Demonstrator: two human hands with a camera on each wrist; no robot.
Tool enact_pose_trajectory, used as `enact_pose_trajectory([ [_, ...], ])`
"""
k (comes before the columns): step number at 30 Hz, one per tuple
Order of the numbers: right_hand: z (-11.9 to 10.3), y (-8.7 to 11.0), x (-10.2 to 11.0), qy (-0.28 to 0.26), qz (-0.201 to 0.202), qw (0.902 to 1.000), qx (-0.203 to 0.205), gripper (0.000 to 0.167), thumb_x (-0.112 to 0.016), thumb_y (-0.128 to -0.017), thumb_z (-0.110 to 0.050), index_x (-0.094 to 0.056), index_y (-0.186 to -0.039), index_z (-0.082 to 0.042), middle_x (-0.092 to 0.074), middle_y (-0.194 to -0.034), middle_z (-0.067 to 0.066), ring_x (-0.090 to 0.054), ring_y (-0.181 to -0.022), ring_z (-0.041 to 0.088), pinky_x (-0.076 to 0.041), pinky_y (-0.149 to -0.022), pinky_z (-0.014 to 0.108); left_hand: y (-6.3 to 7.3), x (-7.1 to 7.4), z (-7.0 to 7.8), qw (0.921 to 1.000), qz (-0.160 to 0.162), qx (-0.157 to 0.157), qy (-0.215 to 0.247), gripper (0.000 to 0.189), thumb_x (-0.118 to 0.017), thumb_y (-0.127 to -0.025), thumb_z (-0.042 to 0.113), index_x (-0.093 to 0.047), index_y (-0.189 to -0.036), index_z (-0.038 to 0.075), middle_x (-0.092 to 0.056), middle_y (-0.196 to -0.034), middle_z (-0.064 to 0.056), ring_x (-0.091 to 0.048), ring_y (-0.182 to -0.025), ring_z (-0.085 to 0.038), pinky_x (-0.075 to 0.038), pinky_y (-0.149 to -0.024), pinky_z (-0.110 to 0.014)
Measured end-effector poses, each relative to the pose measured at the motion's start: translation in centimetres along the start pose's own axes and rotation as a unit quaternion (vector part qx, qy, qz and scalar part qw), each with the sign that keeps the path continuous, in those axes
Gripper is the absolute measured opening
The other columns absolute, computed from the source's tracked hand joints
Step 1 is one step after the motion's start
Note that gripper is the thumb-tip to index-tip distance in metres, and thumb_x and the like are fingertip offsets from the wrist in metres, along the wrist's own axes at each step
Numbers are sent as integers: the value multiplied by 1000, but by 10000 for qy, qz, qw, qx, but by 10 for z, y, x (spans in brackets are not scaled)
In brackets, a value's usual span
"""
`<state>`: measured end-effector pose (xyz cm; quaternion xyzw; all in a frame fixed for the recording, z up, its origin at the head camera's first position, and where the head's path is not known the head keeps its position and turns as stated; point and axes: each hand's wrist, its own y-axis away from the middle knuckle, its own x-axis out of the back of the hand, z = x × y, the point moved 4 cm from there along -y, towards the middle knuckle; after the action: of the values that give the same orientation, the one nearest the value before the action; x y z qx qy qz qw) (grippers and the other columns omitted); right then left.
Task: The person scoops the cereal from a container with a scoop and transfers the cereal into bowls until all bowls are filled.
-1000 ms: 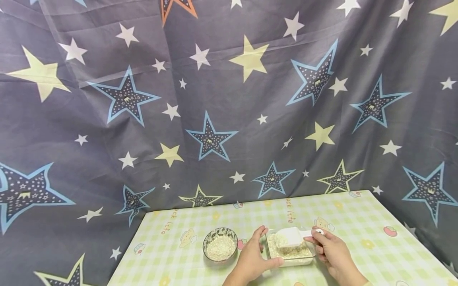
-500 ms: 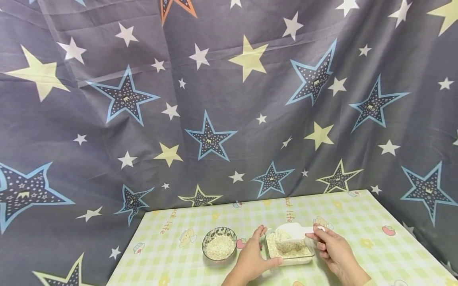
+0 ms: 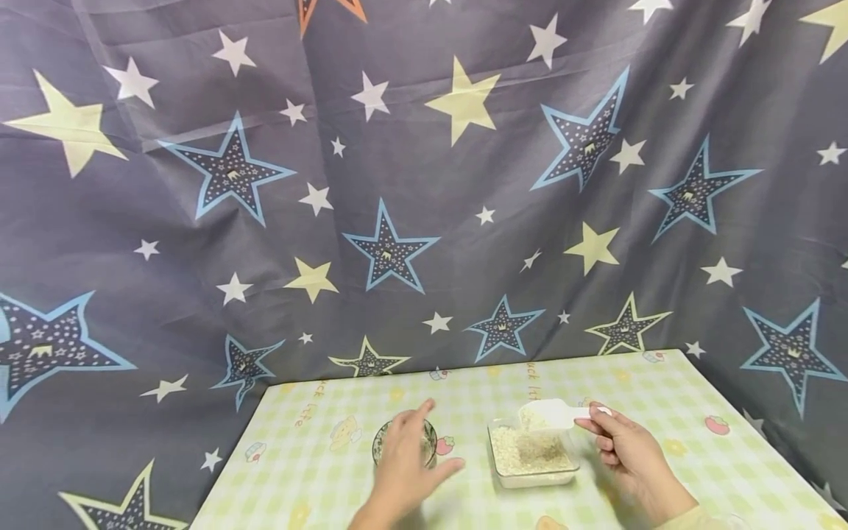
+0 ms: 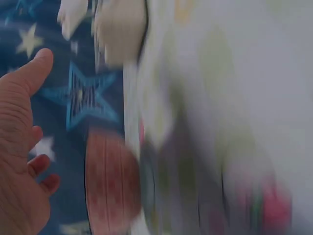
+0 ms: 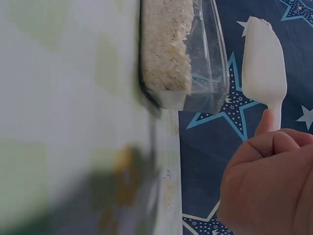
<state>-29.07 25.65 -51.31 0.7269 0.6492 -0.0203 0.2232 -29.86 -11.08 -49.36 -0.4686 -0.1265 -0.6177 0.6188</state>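
My right hand [image 3: 632, 456] pinches the handle of a white scoop [image 3: 550, 414] holding pale flakes that look like oats. The scoop hovers over the back of a clear rectangular container [image 3: 538, 481] of the same flakes. In the right wrist view, the scoop [image 5: 264, 61] stands apart from the container's wall [image 5: 208, 61]. My left hand [image 3: 405, 464] is over the small patterned bowl [image 3: 431, 443], fingers extended and thumb spread, covering most of it. In the left wrist view, the blurred bowl [image 4: 112, 181] appears apart from the fingers; its contents are hidden there.
A green checked cloth [image 3: 318, 478] with printed cartoons covers the table. Behind it hangs a dark curtain [image 3: 437, 177] with stars. The bowl is left of the container, with a strip of cloth between them.
My left hand has let go of the container and moved left to the bowl. My right hand has raised the scoop, now with flakes in it, slightly above the container.
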Motion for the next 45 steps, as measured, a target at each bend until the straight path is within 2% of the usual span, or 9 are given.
enact_pose_trajectory([
  [3, -8, 0, 0, -88, -30, 9999, 108, 11, -53, -114, -26, -62, -114, -32, -81, -86, -14, -42, -54, -7, -35, -47, 11, 1, 17, -28, 9991, -4, 415, -16, 113, -94, -73, 59, -44, -162, 12, -60, -151, -12, -51, -142, -38, -47, -114, -68],
  [7, -16, -1, -13, -44, -126, 9996, 256, 11, -51, -115, -23, -60, -117, -28, -81, -87, -14, -41, -54, -8, -33, -47, 11, 5, 25, -57, 9945, -374, 969, 91, 122, -92, -71, 67, -38, -165, 12, -52, -160, -15, -45, -147, -43, -45, -114, -73],
  [11, -19, -3, -39, -39, -233, 9993, 305, 12, -51, -115, -23, -59, -123, -25, -81, -86, -13, -41, -54, -8, -32, -47, 11, 7, 24, -71, 9919, -596, 1104, 170, 128, -92, -68, 70, -36, -166, 11, -50, -162, -15, -46, -147, -42, -44, -116, -72],
  [18, -16, -7, -93, 34, -437, 9983, 390, 38, -55, -113, -23, -48, -149, -11, -81, -86, -13, -40, -52, -9, -31, -45, 9, 8, 19, -79, 9917, -533, 1107, 367, 131, -95, -65, 65, -35, -165, 5, -54, -161, -14, -49, -146, -42, -43, -119, -69],
  [24, -10, -13, -136, 157, -399, 9972, 609, 37, -59, -111, -20, -54, -145, -7, -81, -85, -9, -41, -52, -8, -29, -44, 10, 7, 17, -82, 9905, -570, 1152, 493, 138, -96, -62, 66, -31, -166, 3, -57, -159, -9, -52, -142, -38, -44, -119, -67],
  [32, -1, -11, -183, 440, -187, 9915, 1209, 34, -66, -105, -15, -62, -136, -2, -81, -81, -3, -38, -49, -2, -25, -43, 14, 9, 19, -82, 9893, -608, 1177, 614, 136, -98, -63, 61, -31, -166, 3, -59, -158, -9, -54, -139, -38, -47, -116, -65],
  [37, 3, -8, -205, 740, -134, 9822, 1721, 41, -71, -102, -13, -64, -139, 0, -82, -81, 4, -34, -44, 0, -27, -43, 15, 11, 21, -84, 9892, -631, 1201, 559, 134, -97, -64, 63, -33, -165, 3, -60, -156, -10, -55, -138, -39, -50, -114, -64],
  [41, 5, -3, -219, 910, -282, 9735, 2078, 39, -73, -100, -11, -66, -138, -1, -82, -86, 14, -34, -44, 2, -29, -45, 15, 13, 21, -85, 9885, -664, 1234, 566, 132, -96, -67, 63, -32, -165, 3, -60, -156, -10, -56, -136, -38, -51, -112, -65],
  [45, 7, 3, -230, 1243, -542, 9571, 2561, 35, -74, -100, -10, -69, -134, -4, -82, -91, 19, -35, -44, 3, -29, -44, 16, 13, 23, -85, 9890, -653, 1222, 520, 131, -96, -67, 63, -33, -165, 4, -60, -156, -9, -57, -135, -36, -51, -111, -63],
])
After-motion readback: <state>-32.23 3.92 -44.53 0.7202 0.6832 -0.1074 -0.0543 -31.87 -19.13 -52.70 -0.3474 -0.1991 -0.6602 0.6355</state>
